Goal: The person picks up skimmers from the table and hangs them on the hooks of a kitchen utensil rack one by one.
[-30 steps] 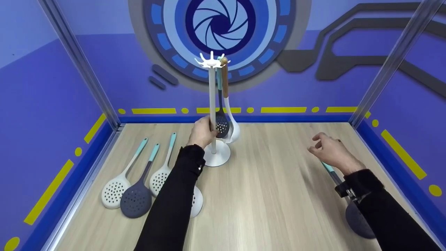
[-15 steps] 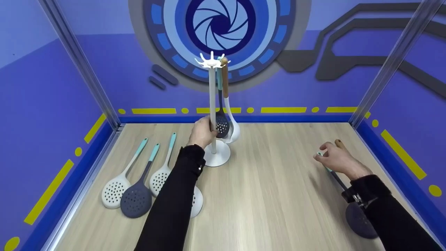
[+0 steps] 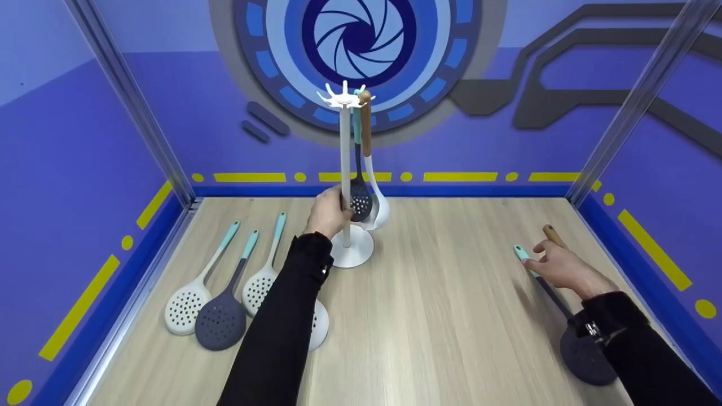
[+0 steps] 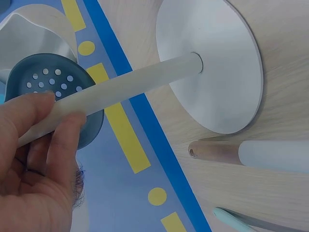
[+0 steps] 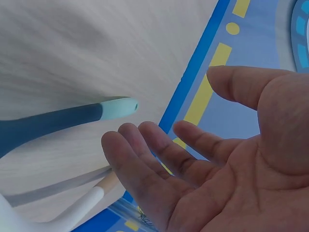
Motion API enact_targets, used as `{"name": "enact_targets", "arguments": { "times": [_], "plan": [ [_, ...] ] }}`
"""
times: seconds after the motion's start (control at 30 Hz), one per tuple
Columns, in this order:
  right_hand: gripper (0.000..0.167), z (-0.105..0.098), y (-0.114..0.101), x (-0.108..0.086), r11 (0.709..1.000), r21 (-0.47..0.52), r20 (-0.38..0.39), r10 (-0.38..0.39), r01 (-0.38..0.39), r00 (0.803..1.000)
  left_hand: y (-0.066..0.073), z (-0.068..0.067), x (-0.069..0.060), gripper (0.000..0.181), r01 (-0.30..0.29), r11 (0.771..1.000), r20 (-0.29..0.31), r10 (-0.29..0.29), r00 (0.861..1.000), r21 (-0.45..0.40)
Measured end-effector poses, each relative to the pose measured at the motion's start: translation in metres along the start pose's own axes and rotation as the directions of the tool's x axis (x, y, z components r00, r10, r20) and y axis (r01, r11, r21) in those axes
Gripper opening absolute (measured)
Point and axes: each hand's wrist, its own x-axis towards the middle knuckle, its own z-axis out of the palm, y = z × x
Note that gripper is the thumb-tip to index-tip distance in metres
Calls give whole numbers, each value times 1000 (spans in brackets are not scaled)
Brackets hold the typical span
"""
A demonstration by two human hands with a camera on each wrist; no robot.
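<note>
My left hand [image 3: 328, 213] grips the pole [image 3: 345, 163] of a white utensil stand, its fingers and thumb curled round it in the left wrist view. From the stand's hooks hang a dark skimmer [image 3: 361, 206] with a mint handle and a white ladle [image 3: 381, 211] with a wooden handle. At the right, my right hand [image 3: 567, 268] hovers over another dark skimmer [image 3: 586, 355] lying on the table. The right wrist view shows this hand [image 5: 207, 159] with relaxed fingers and nothing held, apart from the mint handle end [image 5: 119, 108].
A white utensil [image 5: 72, 212] with a wooden handle lies beside the right skimmer. On the left of the table lie a white skimmer [image 3: 188, 309], a dark skimmer [image 3: 221, 324] and another white skimmer [image 3: 258, 290]. A further white perforated head [image 3: 319, 327] is partly covered by the left sleeve.
My right hand has moved right and towards me, uncovering the mint handle end and the wooden handle beside it. The left hand keeps its grip on the pole.
</note>
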Motion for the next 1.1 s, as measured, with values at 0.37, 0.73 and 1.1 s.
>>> {"name": "enact_targets", "arguments": {
  "times": [0.37, 0.73, 1.1],
  "plan": [
    [71, 2, 16, 1, 998, -43, 6, 51, -50, 999, 2, -1, -2, 31, -10, 1000, -17, 10, 1000, 13],
    [75, 5, 27, -2, 995, -10, 61, 101, -101, 993, 1, -1, -2, 33, -14, 1000, -23, 15, 1000, 16],
    [79, 5, 36, -4, 991, 1, 135, 135, -136, 982, 1, -1, -2, 32, -7, 1000, -23, 8, 1000, 10]
  ]
}}
